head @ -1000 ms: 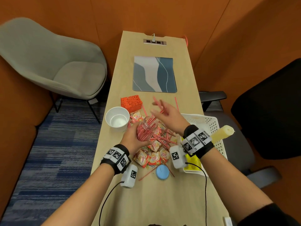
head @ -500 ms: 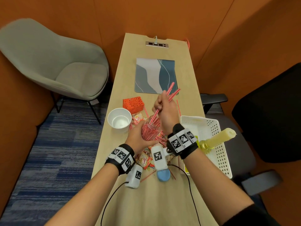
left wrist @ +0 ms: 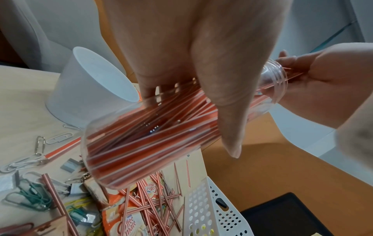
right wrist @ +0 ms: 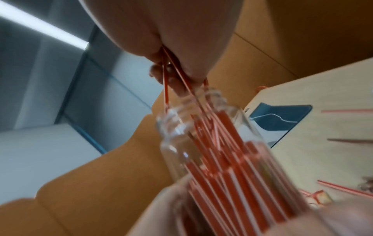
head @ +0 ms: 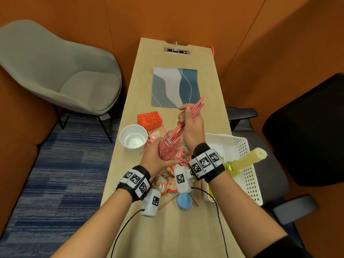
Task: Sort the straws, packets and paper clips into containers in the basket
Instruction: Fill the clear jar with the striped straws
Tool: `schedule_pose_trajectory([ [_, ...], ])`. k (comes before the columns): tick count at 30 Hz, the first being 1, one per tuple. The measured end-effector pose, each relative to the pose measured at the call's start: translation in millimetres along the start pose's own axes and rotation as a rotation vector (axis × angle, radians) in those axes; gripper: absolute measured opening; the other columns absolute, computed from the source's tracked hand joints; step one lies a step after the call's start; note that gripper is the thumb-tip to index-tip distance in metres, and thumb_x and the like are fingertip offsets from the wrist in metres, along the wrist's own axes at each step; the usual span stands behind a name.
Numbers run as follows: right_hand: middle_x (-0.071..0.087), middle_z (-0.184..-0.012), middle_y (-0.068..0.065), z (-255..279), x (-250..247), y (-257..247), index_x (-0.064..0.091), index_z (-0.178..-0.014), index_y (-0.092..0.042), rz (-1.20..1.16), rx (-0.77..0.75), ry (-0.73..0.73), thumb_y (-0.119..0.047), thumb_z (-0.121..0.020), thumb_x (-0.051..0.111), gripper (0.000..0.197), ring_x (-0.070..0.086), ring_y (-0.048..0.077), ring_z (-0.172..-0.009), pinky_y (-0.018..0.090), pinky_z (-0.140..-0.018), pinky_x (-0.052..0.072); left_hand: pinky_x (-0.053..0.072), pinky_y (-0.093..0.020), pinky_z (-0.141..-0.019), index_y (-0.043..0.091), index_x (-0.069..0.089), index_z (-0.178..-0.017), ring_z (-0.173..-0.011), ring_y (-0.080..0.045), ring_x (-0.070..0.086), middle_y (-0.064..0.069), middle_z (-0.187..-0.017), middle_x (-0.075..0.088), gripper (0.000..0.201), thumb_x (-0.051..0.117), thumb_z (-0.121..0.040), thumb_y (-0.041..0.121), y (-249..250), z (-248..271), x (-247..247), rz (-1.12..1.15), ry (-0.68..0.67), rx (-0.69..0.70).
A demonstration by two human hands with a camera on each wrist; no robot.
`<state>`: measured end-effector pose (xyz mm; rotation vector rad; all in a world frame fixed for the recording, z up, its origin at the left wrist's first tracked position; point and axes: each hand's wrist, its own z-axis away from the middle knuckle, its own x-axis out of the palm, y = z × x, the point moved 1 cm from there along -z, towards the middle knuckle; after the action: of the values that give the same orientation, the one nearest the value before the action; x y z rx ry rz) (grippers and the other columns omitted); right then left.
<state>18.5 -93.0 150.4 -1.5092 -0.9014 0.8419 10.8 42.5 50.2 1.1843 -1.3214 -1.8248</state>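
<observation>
Both hands are busy: the left hand (head: 158,157) wraps a tilted clear jar (head: 170,148) nearly full of straws, while the right hand (head: 189,125) pinches a few straws (head: 193,110) into its mouth. Straw sorting looks midway; next comes releasing these, then gathering loose straws (left wrist: 161,206) on the counter (head: 167,229) beneath both hands.

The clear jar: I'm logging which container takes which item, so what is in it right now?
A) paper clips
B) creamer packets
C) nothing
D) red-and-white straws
D: the clear jar, gripped by the left hand, is packed with red-and-white straws, and the right hand is feeding a few more through its mouth.
</observation>
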Motion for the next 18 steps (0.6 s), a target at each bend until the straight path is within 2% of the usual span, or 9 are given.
schedule_pose_trajectory([
  [2,0.046,-0.067,-0.002,5.0,3.0,6.9,0.058,-0.101,-0.015,0.070,-0.040,-0.030,-0.021,-0.105,0.038,0.021,0.043,0.016,-0.061,0.035,-0.061,0.038,0.050,-0.024,-0.095,0.019,0.052,-0.128,-0.107,-0.005,0.062,0.011,-0.116,0.065,0.082,0.097,-0.061,0.028,1.2,-1.3,2.7,0.004,-0.010,0.005],
  [4,0.048,-0.070,-0.004,9.5,4.5,9.6,0.060,-0.101,-0.018,0.117,-0.070,-0.048,-0.016,-0.102,0.041,0.019,0.046,0.015,-0.064,0.035,-0.064,0.041,0.051,-0.026,-0.096,0.016,0.052,-0.131,-0.109,-0.007,0.063,0.007,-0.119,0.066,0.084,0.097,-0.061,0.030,1.8,-1.7,3.8,0.004,-0.022,0.008],
  [7,0.055,-0.080,-0.017,14.4,4.7,6.6,0.062,-0.102,-0.013,0.183,-0.095,-0.118,-0.008,-0.100,0.044,0.019,0.055,0.002,-0.077,0.018,-0.076,0.045,0.049,-0.023,-0.095,0.018,0.052,-0.134,-0.112,-0.006,0.062,0.006,-0.123,0.066,0.087,0.097,-0.061,0.033,0.7,-0.7,3.6,0.014,-0.023,0.012],
  [8,0.058,-0.084,-0.017,15.5,4.1,4.2,0.063,-0.102,-0.012,0.197,-0.104,-0.136,-0.007,-0.100,0.045,0.019,0.056,-0.001,-0.082,0.016,-0.079,0.046,0.049,-0.023,-0.095,0.019,0.051,-0.134,-0.112,-0.006,0.062,0.006,-0.123,0.066,0.087,0.097,-0.061,0.033,0.4,-0.3,3.4,0.016,-0.020,0.012],
  [11,0.063,-0.098,-0.014,12.4,0.9,-0.1,0.067,-0.099,-0.023,0.386,-0.183,-0.174,-0.016,-0.096,0.050,0.018,0.055,0.004,-0.099,0.032,-0.093,0.045,0.050,-0.026,-0.096,0.023,0.051,-0.130,-0.110,-0.005,0.062,0.009,-0.119,0.065,0.083,0.097,-0.061,0.033,0.7,0.4,2.0,0.021,-0.015,0.010],
  [14,0.059,-0.101,-0.014,7.9,-4.7,0.8,0.067,-0.088,-0.037,0.684,-0.216,-0.167,-0.028,-0.089,0.060,0.012,0.045,0.003,-0.104,0.035,-0.099,0.034,0.052,-0.028,-0.096,0.021,0.053,-0.129,-0.109,-0.003,0.063,0.012,-0.115,0.065,0.082,0.097,-0.060,0.031,1.3,-0.3,-0.2,0.031,0.004,0.015],
  [16,0.059,-0.100,-0.013,8.1,-6.6,2.5,0.067,-0.083,-0.038,0.639,-0.173,-0.205,-0.029,-0.085,0.065,0.009,0.052,0.004,-0.102,0.035,-0.097,0.040,0.053,-0.030,-0.097,0.017,0.054,-0.132,-0.109,-0.002,0.063,0.011,-0.116,0.066,0.086,0.098,-0.059,0.031,1.4,-1.9,-2.2,0.048,0.010,0.008],
  [18,0.063,-0.099,-0.012,10.9,-5.0,6.4,0.070,-0.089,-0.028,0.482,-0.079,-0.314,-0.021,-0.085,0.069,0.008,0.060,0.003,-0.096,0.029,-0.089,0.048,0.052,-0.030,-0.098,0.016,0.052,-0.133,-0.111,-0.003,0.063,0.009,-0.117,0.066,0.088,0.097,-0.059,0.032,1.2,-3.5,-4.1,0.047,0.007,0.003],
])
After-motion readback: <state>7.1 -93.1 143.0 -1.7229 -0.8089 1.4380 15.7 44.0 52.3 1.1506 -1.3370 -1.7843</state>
